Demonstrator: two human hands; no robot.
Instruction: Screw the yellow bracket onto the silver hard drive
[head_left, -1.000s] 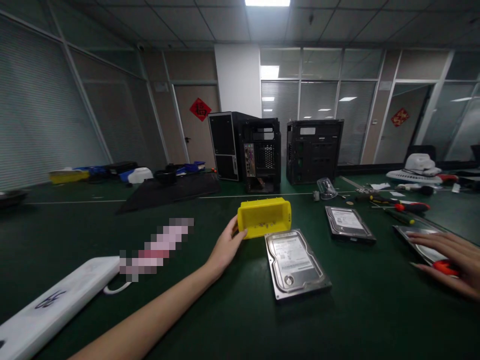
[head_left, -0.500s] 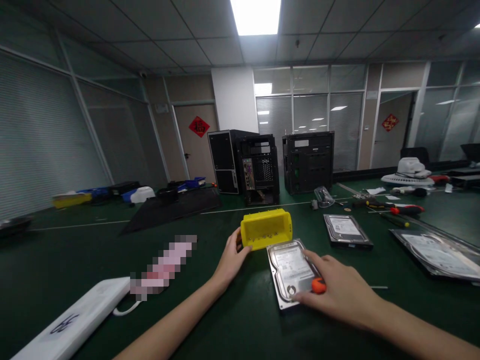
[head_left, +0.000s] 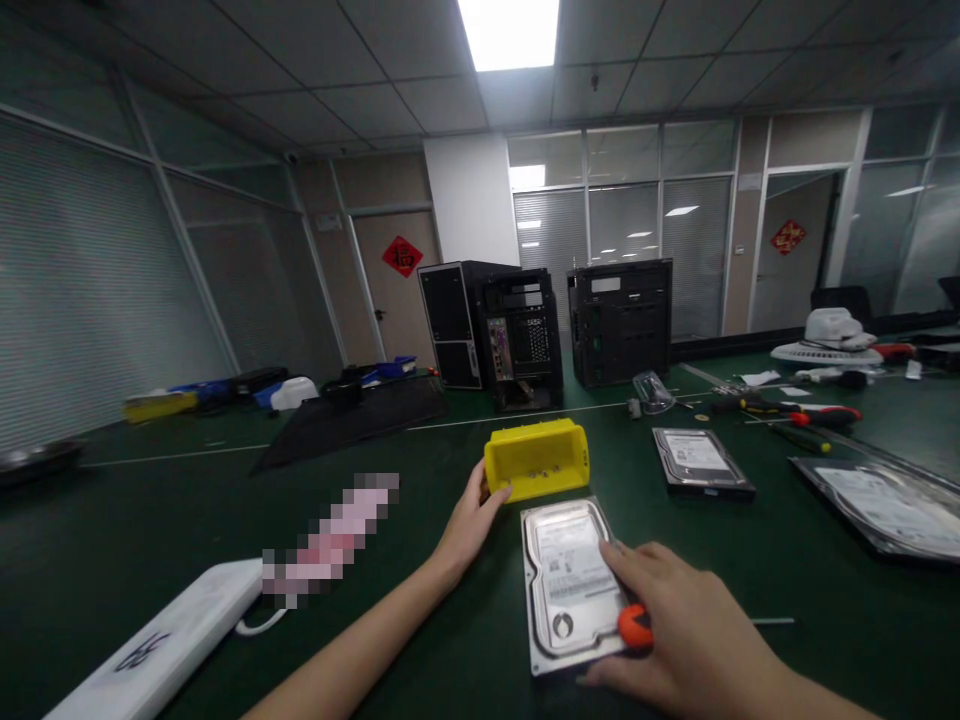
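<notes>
My left hand (head_left: 474, 512) grips the left end of a yellow plastic bin (head_left: 537, 440), its thumb over the lower rim. The bin is tilted with its opening toward me, and several small screws (head_left: 544, 473) lie inside. Just in front of it is a silver hard drive (head_left: 566, 575), label side up. My right hand (head_left: 667, 620) is closed at the drive's right side, fingers on its far right edge and thumb near the close edge. A screwdriver is tucked in that same hand; its orange handle end (head_left: 635, 626) pokes out over the drive, and its shaft (head_left: 772, 621) shows beyond the knuckles.
Another hard drive (head_left: 703, 462) lies to the right, and a bagged drive (head_left: 885, 505) farther right. Behind stand black computer cases (head_left: 621, 325). Pliers and screwdrivers (head_left: 802, 412) lie at the back right. A white power strip (head_left: 161, 640) is at the front left.
The hard drive and my right hand have come toward me and slightly left, opening a gap to the bin. My left hand stays on the bin. The view has shifted slightly.
</notes>
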